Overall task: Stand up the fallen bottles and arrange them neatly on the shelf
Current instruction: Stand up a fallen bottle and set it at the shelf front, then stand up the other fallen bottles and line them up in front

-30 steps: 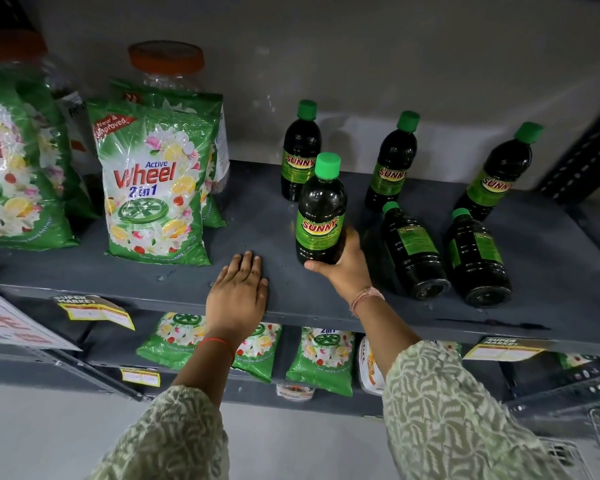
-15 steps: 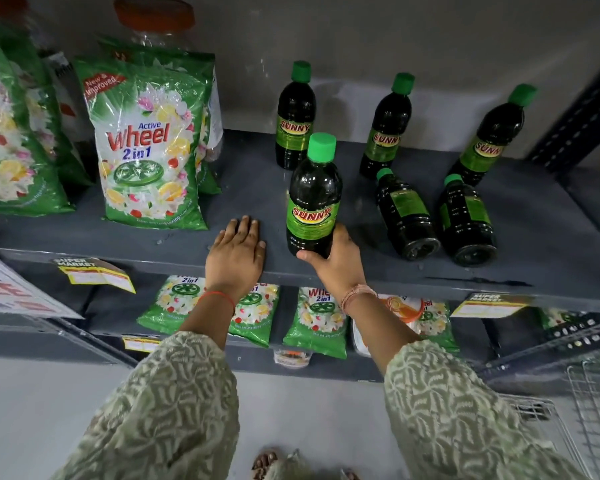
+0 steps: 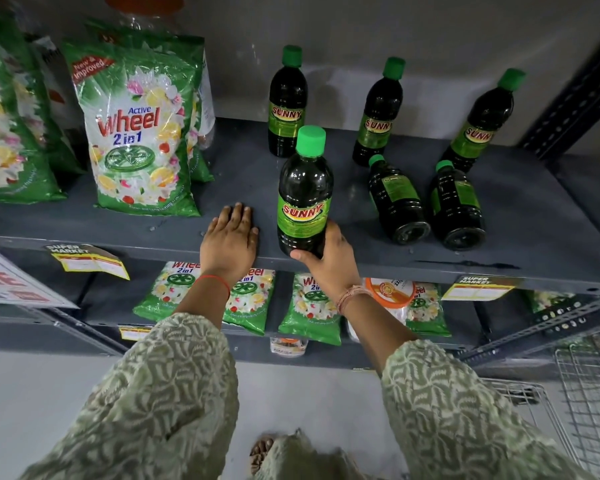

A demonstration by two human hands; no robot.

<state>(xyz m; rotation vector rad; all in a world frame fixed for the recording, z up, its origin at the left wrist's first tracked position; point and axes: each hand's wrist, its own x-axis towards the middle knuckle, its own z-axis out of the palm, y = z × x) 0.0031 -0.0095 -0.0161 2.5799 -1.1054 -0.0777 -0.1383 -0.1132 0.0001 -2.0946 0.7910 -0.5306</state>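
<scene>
A dark Sunny bottle (image 3: 305, 192) with a green cap stands upright near the front edge of the grey shelf (image 3: 520, 216). My right hand (image 3: 329, 261) grips its base from the right. My left hand (image 3: 230, 239) rests flat on the shelf just left of it, fingers together, holding nothing. Three more bottles stand at the back: one (image 3: 287, 102) behind the held bottle, one (image 3: 378, 114) in the middle, one (image 3: 478, 123) at the right. Two bottles (image 3: 397, 199) (image 3: 456, 206) lie on their sides to the right, bases toward me.
Green Wheel detergent bags (image 3: 139, 133) stand on the shelf's left half, with a clear jar behind them. The lower shelf holds smaller Wheel packets (image 3: 309, 306) and an orange-lidded tub (image 3: 388, 296). A wire basket (image 3: 589, 393) sits at the lower right.
The view has shifted a little. The held bottle stays upright near the front edge with my right hand at its base. My left hand remains flat on the shelf.
</scene>
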